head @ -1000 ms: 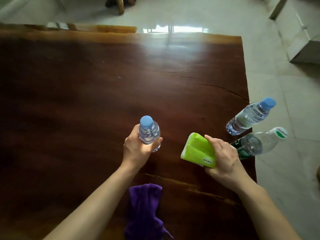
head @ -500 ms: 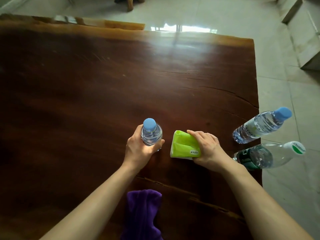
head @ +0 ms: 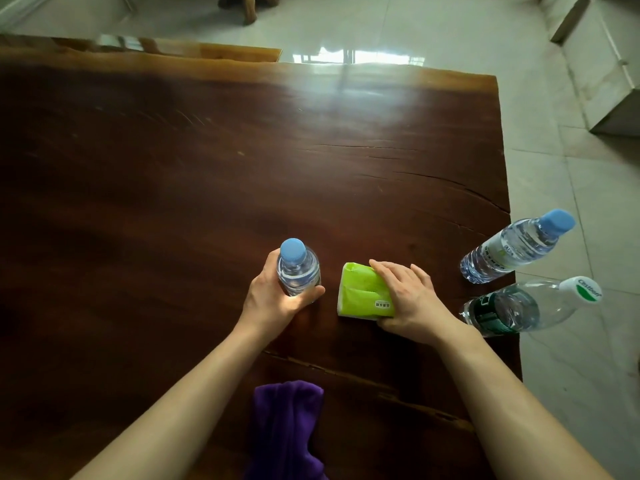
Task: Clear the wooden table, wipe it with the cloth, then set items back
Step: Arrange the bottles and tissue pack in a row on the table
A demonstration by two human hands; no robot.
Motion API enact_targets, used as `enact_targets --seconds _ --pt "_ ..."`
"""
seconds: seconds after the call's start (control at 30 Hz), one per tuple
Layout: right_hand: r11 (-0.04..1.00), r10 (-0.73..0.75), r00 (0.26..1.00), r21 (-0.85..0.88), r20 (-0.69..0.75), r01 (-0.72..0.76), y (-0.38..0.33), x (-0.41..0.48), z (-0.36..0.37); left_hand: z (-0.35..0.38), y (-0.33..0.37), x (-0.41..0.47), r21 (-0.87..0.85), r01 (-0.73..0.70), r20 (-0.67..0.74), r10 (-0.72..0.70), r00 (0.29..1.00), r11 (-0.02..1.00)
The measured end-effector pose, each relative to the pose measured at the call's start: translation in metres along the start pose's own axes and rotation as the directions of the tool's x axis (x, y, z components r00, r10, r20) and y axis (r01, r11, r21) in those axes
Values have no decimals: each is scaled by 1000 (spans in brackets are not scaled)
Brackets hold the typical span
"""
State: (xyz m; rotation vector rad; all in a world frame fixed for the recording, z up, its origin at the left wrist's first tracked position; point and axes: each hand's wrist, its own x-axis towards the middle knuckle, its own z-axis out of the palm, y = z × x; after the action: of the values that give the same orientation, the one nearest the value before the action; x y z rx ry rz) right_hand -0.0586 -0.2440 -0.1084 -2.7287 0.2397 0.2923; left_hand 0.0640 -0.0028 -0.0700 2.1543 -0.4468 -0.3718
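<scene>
A dark wooden table [head: 173,188] fills most of the view. My left hand [head: 273,299] grips an upright water bottle with a blue cap [head: 296,268] near the table's middle front. Just to its right lies a green tissue pack [head: 360,294] flat on the wood, with my right hand [head: 410,303] holding its right side. A purple cloth [head: 285,434] lies crumpled at the near edge between my forearms. Two more bottles stand at the right edge: a blue-capped one [head: 512,247] and a clear one with a white and green cap [head: 519,306].
Pale tiled floor [head: 571,188] lies beyond the table's right edge. A light cabinet [head: 602,64] stands at the far right. A second wooden surface [head: 207,51] adjoins the table's far edge, and furniture legs [head: 247,6] show at the top.
My right hand brought the green tissue pack down and leftwards, from tilted in the air to flat on the table beside the bottle. My left hand kept its hold on the bottle.
</scene>
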Motion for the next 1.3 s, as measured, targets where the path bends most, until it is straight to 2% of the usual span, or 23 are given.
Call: enact_targets --seconds 0.1,0.27,0.4,0.5,0.6,0.77,0.9,1.0,1.1,1.3 --pt "999 12 998 -32 -56 -14 -4 -12 -6 -3 -3 -11 31 33 5 -33 999 999" --pt "999 19 981 -32 -193 -25 -13 -49 -19 -11 -13 -55 114 37 -104 -25 994 993" --pt "997 69 941 -5 -332 -75 -19 -89 -22 -10 -17 -87 191 -131 -116 155 981 973" --pt "993 115 909 11 -401 -120 -20 -123 -18 0 -10 -102 221 -293 -15 304 953 930" --pt "980 198 867 63 -456 -190 -18 -154 -14 17 5 -107 192 -395 122 377 918 899" --pt "899 431 727 319 -535 -298 -13 -190 -9 47 43 -102 94 -480 261 444 857 872" --pt "748 653 555 553 -515 -368 -3 -202 -8 75 73 -87 26 -457 279 432 858 889" --pt "676 726 476 642 -497 -361 7 -198 -8 100 90 -67 30 -453 272 429 862 891" --pt "630 759 460 700 -461 -337 22 -187 -8 125 108 -42 32 -407 280 383 880 913" --pt "579 770 496 766 -401 -279 47 -156 -10 168 140 6 -12 -220 259 215 942 976"
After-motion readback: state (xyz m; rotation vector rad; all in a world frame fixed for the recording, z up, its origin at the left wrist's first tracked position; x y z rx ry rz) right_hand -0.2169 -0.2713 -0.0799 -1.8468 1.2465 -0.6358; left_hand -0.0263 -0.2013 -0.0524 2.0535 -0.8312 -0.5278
